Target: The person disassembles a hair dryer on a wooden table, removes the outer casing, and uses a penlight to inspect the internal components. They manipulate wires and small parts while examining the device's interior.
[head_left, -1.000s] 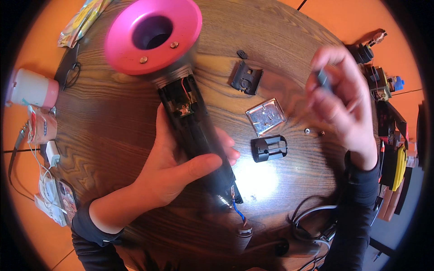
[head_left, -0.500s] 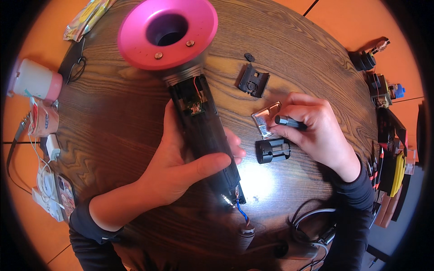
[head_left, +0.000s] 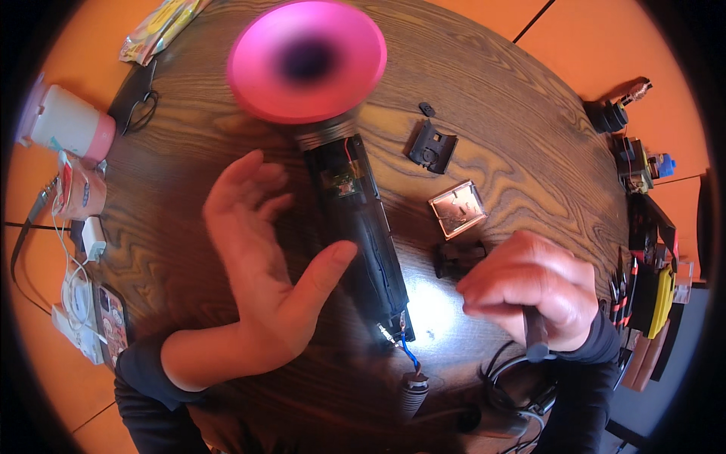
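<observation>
A hair dryer with a pink funnel-shaped head (head_left: 253, 64) lies lengthwise on the table, its black handle (head_left: 359, 234) opened up so that a small circuit board and a red wire show. At the handle's lower end, bare metal terminals and a blue wire (head_left: 411, 352) lead to a ribbed cable sleeve (head_left: 414, 393). My left hand (head_left: 265, 265) is open, fingers spread, just left of the handle. My right hand (head_left: 537, 287) is closed around a dark cylindrical tool (head_left: 536, 333), its tip hidden. Beside it are a black cage-like part (head_left: 456, 257), partly covered, and a shiny square metal tray (head_left: 457, 212).
A black curved cover (head_left: 433, 147) and a small black piece (head_left: 427, 110) lie farther back. Cables (head_left: 503, 371) coil at the lower right. Along the left stand a white and pink container (head_left: 72, 129) and a phone (head_left: 112, 321). Tools, one yellow (head_left: 664, 301), line the right edge.
My right hand has left the metal tray and come nearer and to the right with the tool. My left hand has let go of the hair dryer's handle and opened.
</observation>
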### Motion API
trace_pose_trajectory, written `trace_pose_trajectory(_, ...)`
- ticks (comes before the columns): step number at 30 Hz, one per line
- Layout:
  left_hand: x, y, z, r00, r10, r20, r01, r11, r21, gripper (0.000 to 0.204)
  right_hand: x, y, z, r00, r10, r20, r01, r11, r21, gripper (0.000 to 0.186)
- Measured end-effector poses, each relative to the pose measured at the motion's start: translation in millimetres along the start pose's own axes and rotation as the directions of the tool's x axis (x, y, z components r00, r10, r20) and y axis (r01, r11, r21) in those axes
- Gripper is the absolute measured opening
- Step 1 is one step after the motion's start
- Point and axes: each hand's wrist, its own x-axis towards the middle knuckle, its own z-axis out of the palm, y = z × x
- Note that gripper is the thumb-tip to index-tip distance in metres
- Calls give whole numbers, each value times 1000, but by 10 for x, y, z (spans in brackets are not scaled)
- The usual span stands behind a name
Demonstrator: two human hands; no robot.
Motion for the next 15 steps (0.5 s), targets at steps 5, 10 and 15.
trace_pose_trajectory(5, -147, 289, -168, 758, 462, 460, -649, 605, 462, 33, -62, -21, 163, 987, -159, -7, 158, 974, 162, 22)
trace_pose_trajectory(10, -304, 396, -145, 786, 453, 421, -615, 641, 459, 29, -79, -85, 232, 974, -221, 41, 202, 941, 270, 24)
trace_pose_trajectory(15, -303, 321, 16, 813, 547, 201, -580, 729, 363, 26, -93, -75, 233, 961, -254, 113, 210, 929, 304, 23)
